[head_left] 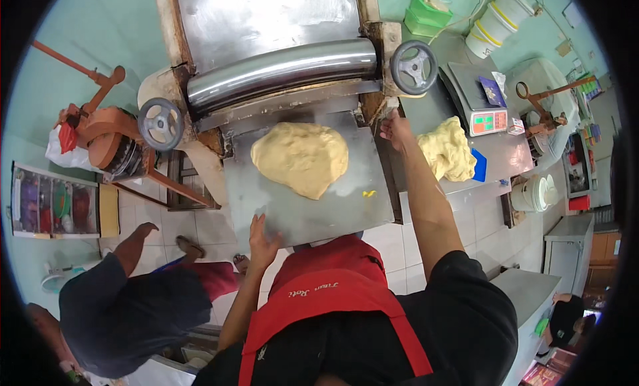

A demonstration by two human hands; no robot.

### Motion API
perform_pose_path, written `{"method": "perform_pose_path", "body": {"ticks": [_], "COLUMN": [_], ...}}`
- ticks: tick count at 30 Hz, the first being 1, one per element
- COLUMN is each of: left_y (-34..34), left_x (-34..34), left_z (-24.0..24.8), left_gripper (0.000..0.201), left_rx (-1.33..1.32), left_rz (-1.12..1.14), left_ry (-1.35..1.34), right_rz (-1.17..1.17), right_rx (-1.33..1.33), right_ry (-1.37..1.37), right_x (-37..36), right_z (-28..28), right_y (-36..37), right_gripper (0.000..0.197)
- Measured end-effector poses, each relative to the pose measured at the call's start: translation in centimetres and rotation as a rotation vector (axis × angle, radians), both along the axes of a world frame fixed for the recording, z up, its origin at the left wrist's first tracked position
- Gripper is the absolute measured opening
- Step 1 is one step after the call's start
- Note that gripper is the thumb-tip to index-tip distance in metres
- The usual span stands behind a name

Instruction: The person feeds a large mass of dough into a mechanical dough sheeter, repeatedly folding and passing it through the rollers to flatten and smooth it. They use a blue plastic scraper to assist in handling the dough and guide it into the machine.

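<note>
A smooth, pale yellow slab of dough (299, 156) lies on the metal feed table (266, 216) of a dough sheeter. Behind it runs the sheeter's shiny steel roller (286, 73). My left hand (263, 243) is at the table's near edge, fingers apart and holding nothing. At the right side of the machine, below the grey handwheel (413, 68), my right hand (397, 129) is closed against the frame; what its fingers grip is hidden. A lumpier mass of dough (447, 150) rests right of my forearm, with a blue dough scraper (479, 165) beside it.
A digital scale (488, 122) sits on the right-hand counter (496, 156). White buckets (498, 20) and a green container (426, 14) stand at the back right. Another grey handwheel (160, 124) is on the machine's left. A co-worker (133, 306) bends at the lower left; another person (566, 323) is far right.
</note>
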State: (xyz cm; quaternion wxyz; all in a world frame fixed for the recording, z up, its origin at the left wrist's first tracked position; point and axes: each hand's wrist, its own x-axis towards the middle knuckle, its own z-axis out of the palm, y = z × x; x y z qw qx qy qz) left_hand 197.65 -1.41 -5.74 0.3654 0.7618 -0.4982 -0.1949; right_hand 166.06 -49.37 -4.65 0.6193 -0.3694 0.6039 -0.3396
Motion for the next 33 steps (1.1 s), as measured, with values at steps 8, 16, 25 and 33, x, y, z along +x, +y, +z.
{"method": "perform_pose_path", "body": {"ticks": [8, 16, 25, 33], "left_y": [3.3, -11.6, -37.1, -47.7], "left_x": [4.8, -5.6, -32.0, -37.8], "left_z": [-0.7, 4.5, 4.3, 4.7], "left_gripper": [0.058, 0.049, 0.124, 0.134], "left_rx": [0.241, 0.179, -0.052, 0.023], "left_rz": [0.231, -0.182, -0.663, -0.752], "left_ry": [0.343, 0.422, 0.111, -0.138], "right_rz": [0.173, -0.310, -0.052, -0.171], "right_rx": [-0.648, -0.302, 0.058, -0.564], "right_ry": [0.655, 1.329, 1.303, 1.137], "right_x": [0.3, -30.9, -37.4, -32.5], "right_z": [6.2, 6.5, 3.7, 13.0], "right_y": [9.1, 7.0, -0.7, 4.3], "right_gripper": [0.035, 0.055, 0.093, 0.028]}}
